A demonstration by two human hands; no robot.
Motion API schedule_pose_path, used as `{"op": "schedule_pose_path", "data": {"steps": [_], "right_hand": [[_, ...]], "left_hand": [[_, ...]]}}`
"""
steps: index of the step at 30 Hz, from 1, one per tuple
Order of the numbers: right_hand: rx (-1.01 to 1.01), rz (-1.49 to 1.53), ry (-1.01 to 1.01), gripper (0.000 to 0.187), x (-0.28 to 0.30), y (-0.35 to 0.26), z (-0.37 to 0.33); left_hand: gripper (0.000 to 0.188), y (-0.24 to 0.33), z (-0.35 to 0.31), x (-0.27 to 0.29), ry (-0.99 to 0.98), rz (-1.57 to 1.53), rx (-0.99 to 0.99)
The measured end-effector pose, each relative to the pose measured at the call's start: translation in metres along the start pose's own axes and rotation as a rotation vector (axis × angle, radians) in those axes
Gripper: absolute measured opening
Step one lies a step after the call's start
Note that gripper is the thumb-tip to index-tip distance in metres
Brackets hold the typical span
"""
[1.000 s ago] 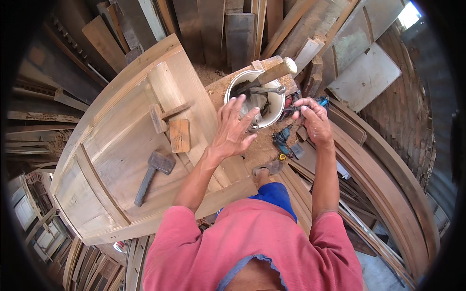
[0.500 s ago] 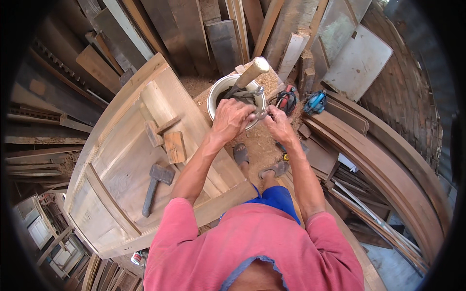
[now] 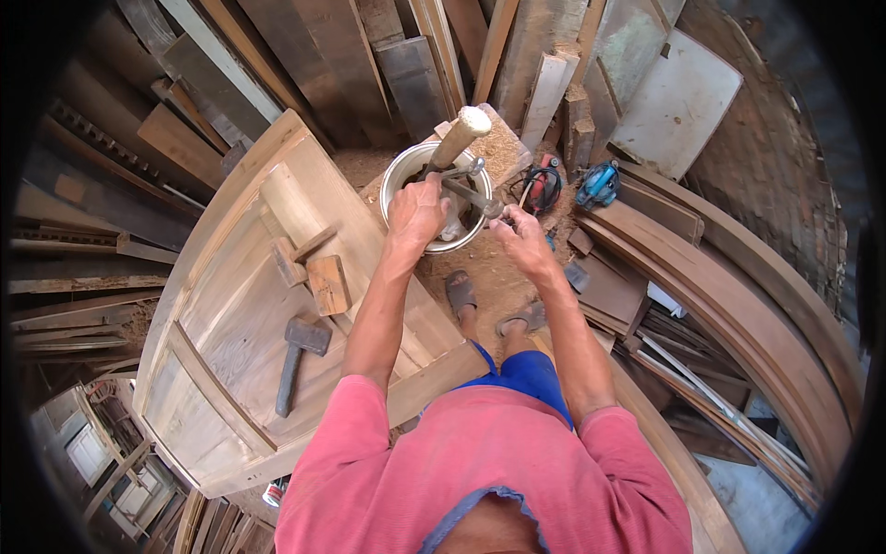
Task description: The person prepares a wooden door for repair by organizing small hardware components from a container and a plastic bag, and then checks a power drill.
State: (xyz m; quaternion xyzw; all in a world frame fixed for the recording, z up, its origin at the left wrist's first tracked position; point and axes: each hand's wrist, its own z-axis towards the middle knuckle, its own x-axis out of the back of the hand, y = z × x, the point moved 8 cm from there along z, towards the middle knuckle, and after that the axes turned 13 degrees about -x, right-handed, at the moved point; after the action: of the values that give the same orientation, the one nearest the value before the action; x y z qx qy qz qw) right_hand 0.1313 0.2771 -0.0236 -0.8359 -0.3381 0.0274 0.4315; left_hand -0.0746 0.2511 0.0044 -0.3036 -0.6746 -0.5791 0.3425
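Note:
A white bucket [image 3: 452, 246] stands ahead of me with several tools in it. A thick wooden handle [image 3: 461, 136] with a pale, worn end sticks up out of it. My left hand [image 3: 415, 214] is over the bucket's left side, fingers curled around something hidden beside that handle. My right hand [image 3: 522, 240] pinches the near end of a dark metal rod-like tool [image 3: 472, 196] at the bucket's right rim; its exact kind is unclear. Just above this tool a shiny rounded metal end [image 3: 476, 167] shows.
A panelled wooden door [image 3: 235, 277] lies to my left, bearing a dark mallet [image 3: 301, 351], a wood block [image 3: 329, 284] and a wooden piece with a crossbar [image 3: 289, 261]. Red [image 3: 543, 187] and blue power tools [image 3: 600, 186] sit at right. Boards [image 3: 415, 83] lean behind; sawdust covers the floor.
Both hands have shifted slightly left and moved apart. More of the metal tool between them shows, slanting across the bucket. The view has shifted a little.

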Motion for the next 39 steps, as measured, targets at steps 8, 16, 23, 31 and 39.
{"op": "schedule_pose_path", "data": {"steps": [8, 16, 23, 31, 39], "right_hand": [[-0.088, 0.045, 0.041, 0.023, 0.021, 0.025, -0.01], [-0.217, 0.107, 0.06, 0.02, 0.019, 0.072, -0.011], [-0.202, 0.112, 0.035, 0.019, 0.004, 0.063, -0.019], [-0.244, 0.175, 0.04, 0.018, 0.015, 0.076, -0.027], [-0.481, 0.565, -0.05, 0.013, 0.059, 0.19, -0.064]], "left_hand": [[0.023, 0.013, -0.005, -0.022, -0.303, -0.003, -0.093], [0.016, 0.017, 0.01, -0.074, -0.392, 0.035, -0.392], [0.012, 0.037, 0.016, -0.053, -0.279, 0.017, -0.533], [0.017, 0.035, 0.009, -0.016, -0.213, -0.158, -0.346], [0.03, 0.032, -0.007, -0.029, -0.451, -0.103, -0.261]]}}
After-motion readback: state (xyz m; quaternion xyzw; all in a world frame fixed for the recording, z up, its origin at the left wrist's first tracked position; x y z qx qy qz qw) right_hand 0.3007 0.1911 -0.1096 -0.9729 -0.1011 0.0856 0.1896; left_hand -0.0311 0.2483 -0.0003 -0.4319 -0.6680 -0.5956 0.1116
